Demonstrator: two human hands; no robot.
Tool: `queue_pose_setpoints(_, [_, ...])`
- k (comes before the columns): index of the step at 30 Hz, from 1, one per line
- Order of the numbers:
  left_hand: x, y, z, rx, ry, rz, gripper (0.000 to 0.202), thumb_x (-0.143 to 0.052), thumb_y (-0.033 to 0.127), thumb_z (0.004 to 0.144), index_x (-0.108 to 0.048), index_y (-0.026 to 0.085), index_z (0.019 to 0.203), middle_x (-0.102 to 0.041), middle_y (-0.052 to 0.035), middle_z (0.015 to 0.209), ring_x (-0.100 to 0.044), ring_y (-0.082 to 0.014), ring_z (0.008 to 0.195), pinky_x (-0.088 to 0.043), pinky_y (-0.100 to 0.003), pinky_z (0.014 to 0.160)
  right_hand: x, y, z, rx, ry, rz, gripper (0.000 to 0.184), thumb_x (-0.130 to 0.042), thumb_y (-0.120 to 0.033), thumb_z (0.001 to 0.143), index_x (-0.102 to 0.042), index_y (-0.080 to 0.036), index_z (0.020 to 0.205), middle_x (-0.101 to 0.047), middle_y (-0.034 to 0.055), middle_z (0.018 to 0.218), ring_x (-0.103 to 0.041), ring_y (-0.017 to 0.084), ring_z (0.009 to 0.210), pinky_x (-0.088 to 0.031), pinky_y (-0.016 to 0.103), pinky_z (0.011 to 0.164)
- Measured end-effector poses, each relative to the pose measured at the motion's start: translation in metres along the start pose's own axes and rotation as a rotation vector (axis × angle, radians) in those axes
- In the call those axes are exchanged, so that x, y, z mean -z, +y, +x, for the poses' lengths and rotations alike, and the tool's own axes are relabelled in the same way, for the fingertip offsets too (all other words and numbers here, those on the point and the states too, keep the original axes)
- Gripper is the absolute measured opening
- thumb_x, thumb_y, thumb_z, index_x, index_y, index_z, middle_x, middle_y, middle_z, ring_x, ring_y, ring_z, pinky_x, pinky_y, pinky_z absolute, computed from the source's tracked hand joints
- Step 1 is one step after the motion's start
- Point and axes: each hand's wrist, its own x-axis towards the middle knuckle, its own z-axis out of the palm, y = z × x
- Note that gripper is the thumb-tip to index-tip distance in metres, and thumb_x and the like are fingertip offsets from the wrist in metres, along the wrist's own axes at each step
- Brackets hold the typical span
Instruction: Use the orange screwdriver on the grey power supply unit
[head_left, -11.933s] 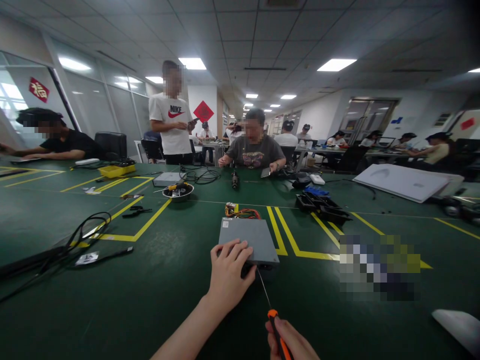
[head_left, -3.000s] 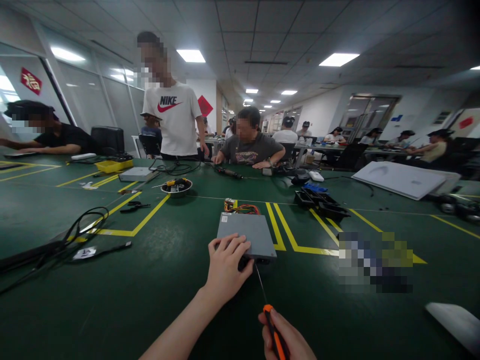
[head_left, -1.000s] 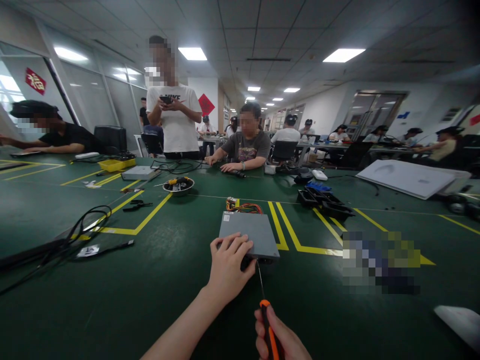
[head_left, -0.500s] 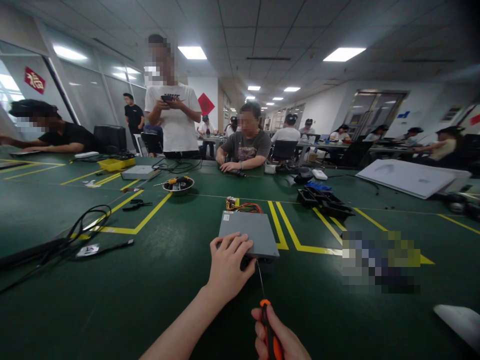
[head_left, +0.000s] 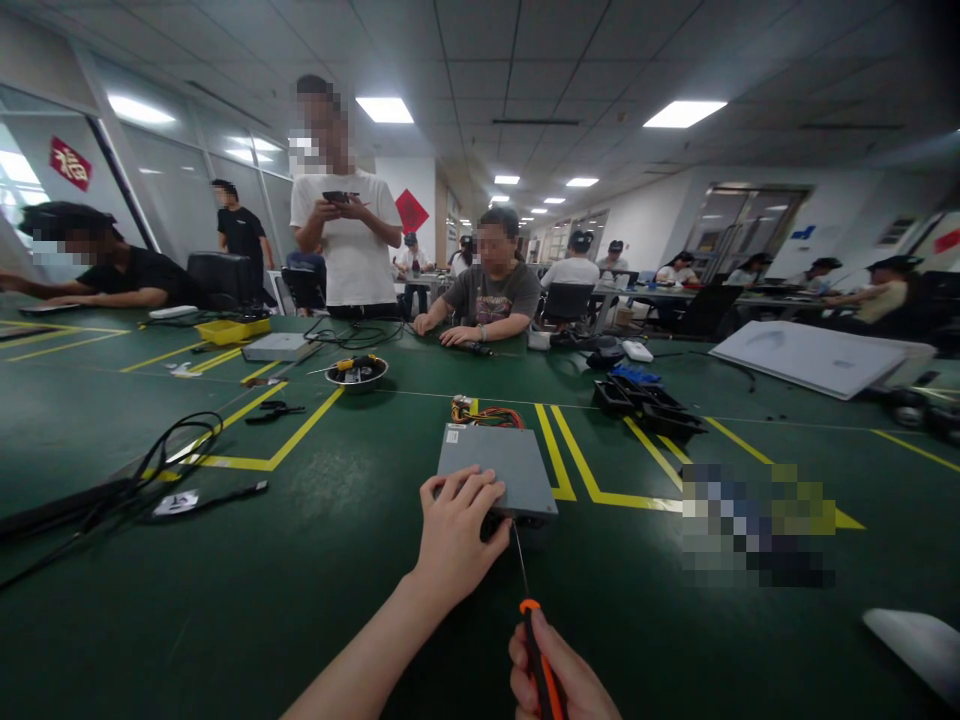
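Note:
A flat grey metal box (head_left: 499, 462) lies on the green table mat, with coloured wires (head_left: 486, 415) coming out of its far end. My left hand (head_left: 455, 535) rests on the box's near left corner, fingers curled over its edge and pressing it. My right hand (head_left: 564, 677) grips the orange-and-black handle of a long thin screwdriver (head_left: 527, 600). The screwdriver's shaft runs up to the box's near face, and its tip is hidden in the shadow there.
Black cables (head_left: 161, 465) and a small tag lie to the left. A metal bowl with tools (head_left: 358, 371) sits beyond, black trays (head_left: 649, 408) at right, a white panel (head_left: 806, 358) far right. Yellow tape lines (head_left: 592, 485) cross the mat. People sit and stand across the table.
Both hands and the box stay almost still; the screwdriver handle shifts only slightly. A person in black in the background has walked left.

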Motion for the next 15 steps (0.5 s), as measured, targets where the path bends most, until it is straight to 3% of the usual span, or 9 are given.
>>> queue_pose_setpoints(8, [0.0,0.0007,0.0,0.012,-0.009,-0.021,0.025,-0.061,0.027,0.077,-0.059,0.027,0.102,-0.062,-0.0019,0.115,-0.05,-0.0265,0.111,-0.029,-0.047,0.091,-0.0036,-0.0006,0.0015,-0.079,-0.058,0.112,0.046,-0.084,-0.046,0.048,-0.067,-0.01,0.073,-0.061,-0.0007,0.051,-0.046,0.004,0.036,-0.034,0.015,0.035])
queue_pose_setpoints(11, [-0.001,0.001,-0.0003,0.01,0.0,-0.022,0.026,-0.061,0.026,0.076,-0.06,0.027,0.102,-0.063,-0.0029,0.114,-0.05,-0.0269,0.111,-0.03,-0.047,0.09,-0.0053,-0.0027,0.0004,-0.076,-0.11,0.132,0.045,-0.084,-0.044,0.048,-0.067,-0.01,0.072,-0.06,-0.0013,0.051,-0.045,0.003,0.035,-0.033,0.014,0.034])
queue_pose_setpoints(15, [-0.0015,0.0008,-0.0006,0.012,0.003,-0.023,0.027,-0.061,0.025,0.076,-0.06,0.027,0.103,-0.063,-0.0039,0.115,-0.05,-0.0274,0.111,-0.029,-0.048,0.091,-0.0033,-0.0033,-0.0027,-0.077,-0.084,0.09,0.047,-0.086,-0.045,0.044,-0.065,-0.011,0.068,-0.057,-0.0027,0.049,-0.042,0.002,0.033,-0.032,0.013,0.033])
